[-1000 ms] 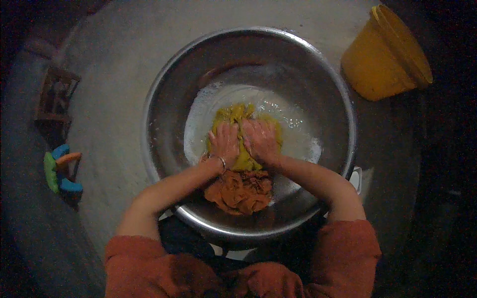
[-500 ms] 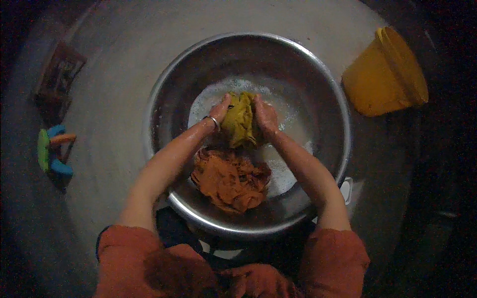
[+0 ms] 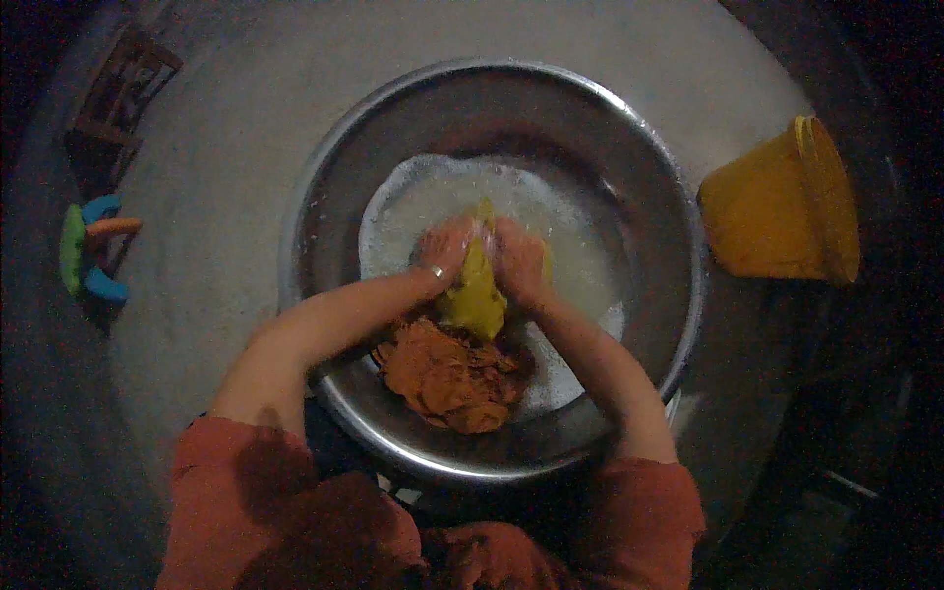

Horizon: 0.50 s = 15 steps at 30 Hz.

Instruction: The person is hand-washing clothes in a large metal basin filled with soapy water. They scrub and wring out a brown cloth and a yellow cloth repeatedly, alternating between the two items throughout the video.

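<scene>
Seen from the head camera looking down, a person crouches over a wide metal basin [image 3: 324, 197] on a grey concrete floor [image 3: 246, 128]. Both hands meet in the middle of the basin, over soapy water [image 3: 580, 246]. The left hand [image 3: 445, 251] and the right hand [image 3: 518, 261] are closed around a yellow cloth [image 3: 474, 300], pressed together with the cloth bunched between them. An orange cloth [image 3: 447, 379] lies heaped in the basin just below the hands, toward the person. A yellow bucket [image 3: 777, 202] lies tipped on its side to the right of the basin. Small coloured plastic pieces [image 3: 88, 251] sit well apart on the left.
</scene>
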{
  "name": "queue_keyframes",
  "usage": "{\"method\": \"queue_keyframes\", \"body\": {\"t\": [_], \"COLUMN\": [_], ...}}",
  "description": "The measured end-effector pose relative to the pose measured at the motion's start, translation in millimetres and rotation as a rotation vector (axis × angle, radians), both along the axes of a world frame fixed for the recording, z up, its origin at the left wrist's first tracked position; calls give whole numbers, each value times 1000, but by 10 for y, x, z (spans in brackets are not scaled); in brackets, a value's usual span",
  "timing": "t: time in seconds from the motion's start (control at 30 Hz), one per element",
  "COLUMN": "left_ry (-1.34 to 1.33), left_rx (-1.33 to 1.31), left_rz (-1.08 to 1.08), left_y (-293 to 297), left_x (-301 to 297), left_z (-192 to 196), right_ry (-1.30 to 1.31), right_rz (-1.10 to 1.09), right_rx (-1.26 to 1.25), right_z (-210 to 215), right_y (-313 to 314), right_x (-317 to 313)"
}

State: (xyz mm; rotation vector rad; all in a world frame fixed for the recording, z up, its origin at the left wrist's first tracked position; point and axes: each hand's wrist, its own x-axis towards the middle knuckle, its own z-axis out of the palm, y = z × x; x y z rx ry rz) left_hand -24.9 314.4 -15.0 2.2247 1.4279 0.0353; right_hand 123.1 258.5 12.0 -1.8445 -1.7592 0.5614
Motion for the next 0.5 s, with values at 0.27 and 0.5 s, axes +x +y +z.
{"method": "queue_keyframes", "body": {"t": [0.27,0.5], "left_ry": [-136,-593], "left_rx": [-437,-496], "left_rz": [142,223], "left_y": [906,-728], "left_x": [-174,-464], "left_z": [267,1312], "right_ry": [173,410], "right_rz": [-382,-194], "right_rx": [-196,57], "right_z": [476,817], "right_y": [144,-1061], "right_x": [141,-594]}}
